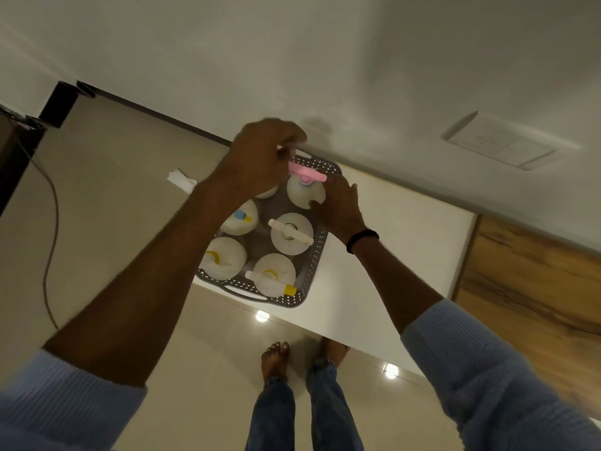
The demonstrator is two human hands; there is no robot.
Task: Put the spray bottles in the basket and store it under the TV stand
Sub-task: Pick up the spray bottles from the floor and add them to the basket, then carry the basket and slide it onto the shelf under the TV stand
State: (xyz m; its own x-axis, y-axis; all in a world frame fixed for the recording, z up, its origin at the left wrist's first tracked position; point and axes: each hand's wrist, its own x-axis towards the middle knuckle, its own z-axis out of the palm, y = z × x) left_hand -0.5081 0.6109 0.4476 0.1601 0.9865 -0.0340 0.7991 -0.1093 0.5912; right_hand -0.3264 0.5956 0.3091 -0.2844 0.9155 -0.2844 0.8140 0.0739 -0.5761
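From the head camera, we see the grey basket [317, 255] sitting on the white stand [390, 229], right at its edge. The bottles stand straight up inside the basket so they all fit. Our left hand [260, 157] is closed around the pink sprayer [307, 170] of the bottle at the far end of the basket. Our right hand [338, 206] lies open against that bottle's side, we think to steady it.
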